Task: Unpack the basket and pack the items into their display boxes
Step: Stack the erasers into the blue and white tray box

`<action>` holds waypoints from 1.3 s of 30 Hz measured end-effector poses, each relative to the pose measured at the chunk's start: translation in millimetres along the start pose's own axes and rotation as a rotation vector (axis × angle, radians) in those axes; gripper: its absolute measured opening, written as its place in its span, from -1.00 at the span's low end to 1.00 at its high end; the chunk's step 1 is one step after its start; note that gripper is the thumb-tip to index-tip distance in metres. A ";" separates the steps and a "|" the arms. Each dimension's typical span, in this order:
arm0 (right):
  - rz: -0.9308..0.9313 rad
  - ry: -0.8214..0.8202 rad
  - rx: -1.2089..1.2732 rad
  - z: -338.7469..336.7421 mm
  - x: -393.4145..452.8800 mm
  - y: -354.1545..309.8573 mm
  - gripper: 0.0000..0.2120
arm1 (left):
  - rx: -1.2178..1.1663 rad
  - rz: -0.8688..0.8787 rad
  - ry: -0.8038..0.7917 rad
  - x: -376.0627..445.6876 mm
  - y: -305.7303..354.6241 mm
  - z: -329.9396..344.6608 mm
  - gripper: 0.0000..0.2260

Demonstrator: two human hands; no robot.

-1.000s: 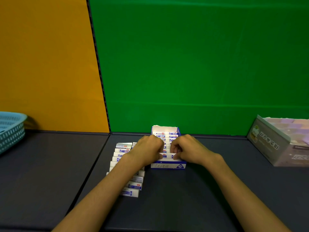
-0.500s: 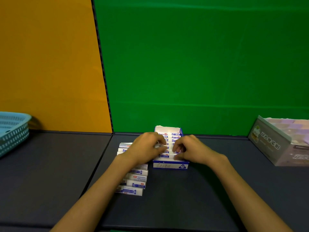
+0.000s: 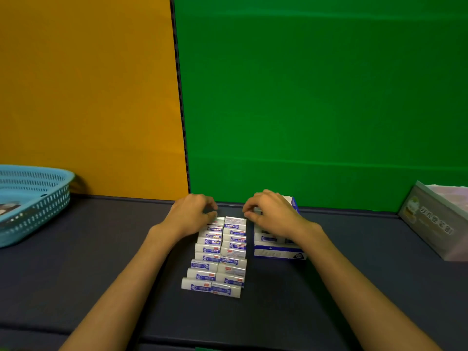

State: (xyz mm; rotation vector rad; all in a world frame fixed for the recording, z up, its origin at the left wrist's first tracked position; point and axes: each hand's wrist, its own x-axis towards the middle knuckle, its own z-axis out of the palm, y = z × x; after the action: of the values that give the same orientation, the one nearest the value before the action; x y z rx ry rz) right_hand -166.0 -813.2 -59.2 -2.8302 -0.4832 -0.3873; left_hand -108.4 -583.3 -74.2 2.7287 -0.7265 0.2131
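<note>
Two rows of small white-and-blue boxes point(image 3: 219, 259) lie on the dark table. To their right stands the blue-and-white display box point(image 3: 278, 254), with several of these boxes upright inside, partly hidden by my right wrist. My left hand point(image 3: 191, 215) hovers at the far end of the left row, its loosely curled fingertips touching the farthest box. My right hand point(image 3: 272, 215) is over the display box, its curled fingers reaching toward the far end of the right row and holding nothing that I can see.
A light blue plastic basket point(image 3: 38, 206) sits at the far left with something dark inside. A grey-green display box point(image 3: 430, 229) filled with pale packets stands at the right edge. An orange and green wall closes the back.
Both hands have left the inside of the display box and shifted left, to the far end of the loose rows. The camera view has also turned left.
</note>
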 end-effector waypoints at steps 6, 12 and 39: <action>0.030 -0.061 -0.140 16.1 25.3 -11.3 -0.82 | 0.022 -0.003 -0.025 4.1 -12.3 7.2 -0.89; 0.056 -0.124 -0.154 23.9 31.8 -11.4 -0.84 | 0.020 0.034 -0.021 12.9 -16.9 9.6 -0.89; 0.065 -0.113 0.104 23.3 43.8 6.0 -0.75 | -1.121 -0.266 -0.146 25.4 -18.0 -6.8 -0.79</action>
State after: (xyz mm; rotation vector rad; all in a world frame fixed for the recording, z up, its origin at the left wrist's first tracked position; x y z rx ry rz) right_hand -119.0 -799.5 -69.1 -2.7690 -0.4197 -0.1849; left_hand -77.8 -577.8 -66.8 1.7238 -0.3260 -0.3605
